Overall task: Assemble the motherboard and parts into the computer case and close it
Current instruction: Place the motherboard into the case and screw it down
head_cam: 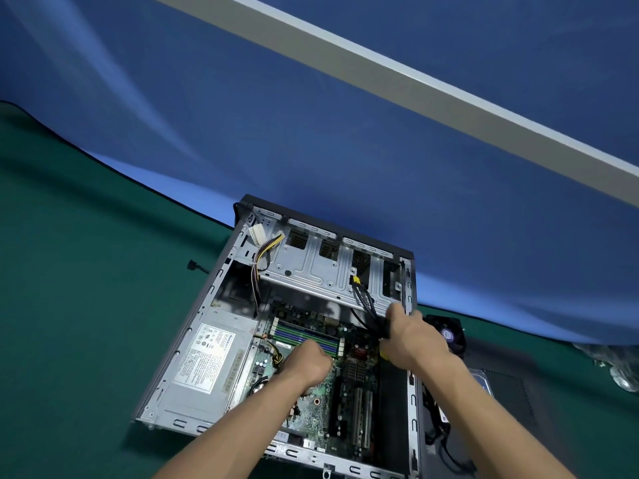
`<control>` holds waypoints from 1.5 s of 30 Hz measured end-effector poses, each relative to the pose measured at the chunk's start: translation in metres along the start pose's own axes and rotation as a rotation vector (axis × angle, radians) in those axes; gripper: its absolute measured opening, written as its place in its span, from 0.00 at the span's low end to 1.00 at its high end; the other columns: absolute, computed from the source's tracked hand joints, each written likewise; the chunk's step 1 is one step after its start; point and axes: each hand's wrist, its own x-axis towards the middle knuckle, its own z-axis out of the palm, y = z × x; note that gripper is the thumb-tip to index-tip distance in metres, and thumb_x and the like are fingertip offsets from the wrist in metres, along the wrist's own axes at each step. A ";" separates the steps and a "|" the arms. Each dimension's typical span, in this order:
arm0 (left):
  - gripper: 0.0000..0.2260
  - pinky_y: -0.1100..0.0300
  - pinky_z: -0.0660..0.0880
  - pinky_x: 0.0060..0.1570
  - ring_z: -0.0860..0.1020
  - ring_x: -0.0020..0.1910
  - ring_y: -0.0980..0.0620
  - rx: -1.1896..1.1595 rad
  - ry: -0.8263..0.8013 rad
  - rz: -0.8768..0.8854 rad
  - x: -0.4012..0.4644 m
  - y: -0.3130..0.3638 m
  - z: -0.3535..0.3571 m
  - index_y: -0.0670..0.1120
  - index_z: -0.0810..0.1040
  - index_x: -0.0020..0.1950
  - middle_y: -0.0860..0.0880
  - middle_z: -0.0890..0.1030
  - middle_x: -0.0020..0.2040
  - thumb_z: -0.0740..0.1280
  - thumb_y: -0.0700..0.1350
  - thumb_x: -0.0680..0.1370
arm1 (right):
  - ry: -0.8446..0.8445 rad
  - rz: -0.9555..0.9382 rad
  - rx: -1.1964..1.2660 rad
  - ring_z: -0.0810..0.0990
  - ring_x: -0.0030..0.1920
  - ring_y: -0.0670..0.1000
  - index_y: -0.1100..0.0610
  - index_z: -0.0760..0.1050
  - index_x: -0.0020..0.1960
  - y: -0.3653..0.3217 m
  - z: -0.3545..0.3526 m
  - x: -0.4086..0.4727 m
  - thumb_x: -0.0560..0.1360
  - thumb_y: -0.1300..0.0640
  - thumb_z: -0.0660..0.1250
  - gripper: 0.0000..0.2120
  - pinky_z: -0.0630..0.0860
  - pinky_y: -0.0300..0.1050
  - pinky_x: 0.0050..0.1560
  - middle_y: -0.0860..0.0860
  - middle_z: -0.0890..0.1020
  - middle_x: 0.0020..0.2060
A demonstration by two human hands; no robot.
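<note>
An open computer case [193,326] lies on its side on the green mat. The green motherboard [321,409] sits inside it, beside the grey power supply [204,361]. My left hand [307,361] is curled into a fist over the board near the memory slots; whether it holds anything is hidden. My right hand [404,337] grips a bundle of black cables [366,299] with a yellow plug, at the case's right wall under the drive cage [311,267].
A black fan [449,331] lies right of the case, with a dark side panel [511,402], a drive and loose cables beneath my right arm. A small black connector [193,265] lies on the mat at left. Clear plastic sits at far right [622,371]. Blue cloth hangs behind.
</note>
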 end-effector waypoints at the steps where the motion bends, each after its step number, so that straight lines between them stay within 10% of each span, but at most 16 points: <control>1: 0.08 0.59 0.70 0.39 0.67 0.29 0.52 0.005 0.001 -0.003 0.000 0.000 0.000 0.47 0.72 0.40 0.47 0.72 0.38 0.61 0.42 0.79 | 0.019 -0.005 -0.023 0.78 0.52 0.60 0.60 0.65 0.62 -0.001 0.001 0.001 0.78 0.59 0.60 0.14 0.69 0.45 0.41 0.59 0.75 0.57; 23: 0.16 0.58 0.66 0.44 0.71 0.37 0.49 0.042 0.045 -0.082 0.002 -0.006 -0.004 0.46 0.65 0.30 0.47 0.68 0.31 0.62 0.41 0.78 | 0.044 -0.018 -0.031 0.76 0.41 0.55 0.59 0.73 0.53 0.012 0.004 -0.001 0.77 0.59 0.61 0.07 0.69 0.41 0.35 0.55 0.81 0.49; 29: 0.07 0.54 0.75 0.56 0.77 0.44 0.47 0.100 0.092 -0.059 -0.007 -0.002 -0.004 0.44 0.76 0.41 0.46 0.77 0.43 0.60 0.39 0.78 | 0.108 0.004 -0.076 0.81 0.48 0.55 0.59 0.77 0.56 0.007 0.016 -0.010 0.77 0.63 0.58 0.12 0.70 0.42 0.38 0.54 0.82 0.52; 35: 0.08 0.53 0.78 0.45 0.77 0.34 0.50 0.096 0.170 -0.021 -0.030 0.014 0.003 0.46 0.79 0.45 0.47 0.82 0.42 0.61 0.41 0.80 | 0.058 -0.169 -0.347 0.72 0.29 0.49 0.57 0.77 0.51 0.017 0.013 -0.017 0.76 0.63 0.59 0.10 0.66 0.38 0.29 0.52 0.82 0.52; 40: 0.09 0.54 0.79 0.45 0.81 0.38 0.49 0.127 0.223 0.003 -0.052 0.035 0.012 0.47 0.78 0.41 0.48 0.81 0.40 0.62 0.41 0.79 | 0.078 -0.276 -0.557 0.75 0.34 0.55 0.61 0.75 0.44 0.029 0.007 -0.032 0.72 0.65 0.59 0.07 0.76 0.43 0.39 0.52 0.81 0.44; 45: 0.16 0.60 0.68 0.35 0.72 0.28 0.52 0.135 0.248 0.045 -0.067 0.060 0.035 0.48 0.70 0.30 0.52 0.73 0.26 0.63 0.42 0.79 | 0.123 -0.241 -0.351 0.75 0.36 0.53 0.61 0.67 0.64 0.073 0.020 -0.029 0.75 0.54 0.60 0.19 0.72 0.42 0.35 0.50 0.77 0.42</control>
